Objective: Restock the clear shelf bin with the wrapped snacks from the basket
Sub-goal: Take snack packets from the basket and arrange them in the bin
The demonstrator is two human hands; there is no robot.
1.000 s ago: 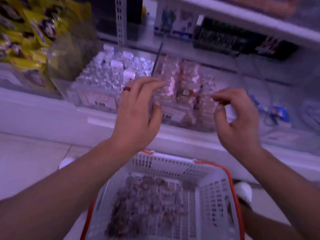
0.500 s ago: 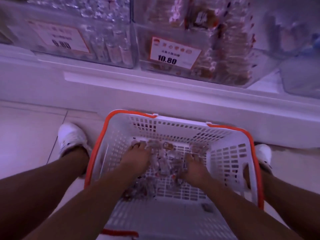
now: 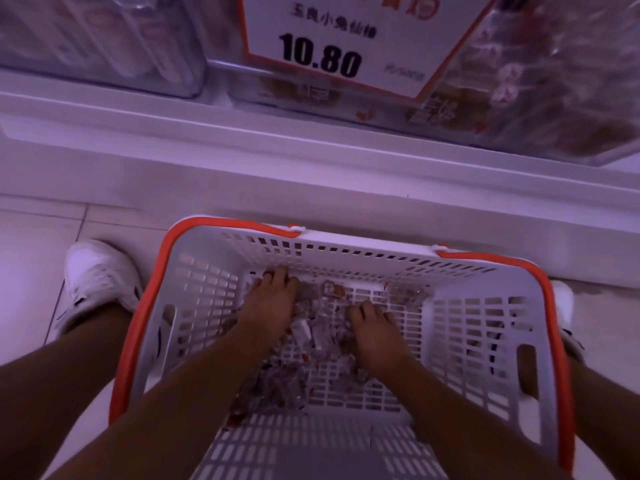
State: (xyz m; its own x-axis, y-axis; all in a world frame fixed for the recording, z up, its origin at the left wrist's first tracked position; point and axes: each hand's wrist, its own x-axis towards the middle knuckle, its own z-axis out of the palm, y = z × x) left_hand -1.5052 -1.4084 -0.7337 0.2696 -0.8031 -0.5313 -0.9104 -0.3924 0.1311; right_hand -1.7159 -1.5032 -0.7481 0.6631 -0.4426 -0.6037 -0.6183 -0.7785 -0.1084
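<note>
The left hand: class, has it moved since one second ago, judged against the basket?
Yes. The left hand has gone down from the shelf bin into the basket, and now rests on the wrapped snacks.

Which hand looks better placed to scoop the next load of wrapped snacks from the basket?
Probably the left hand: it lies across the thicker part of the wrapped snacks in the basket. The right hand sits at the pile's thinner edge. Both together would likely scoop most.

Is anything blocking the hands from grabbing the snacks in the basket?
No. Both the left hand and right hand already rest on the wrapped snacks inside the basket; nothing lies between.
</note>
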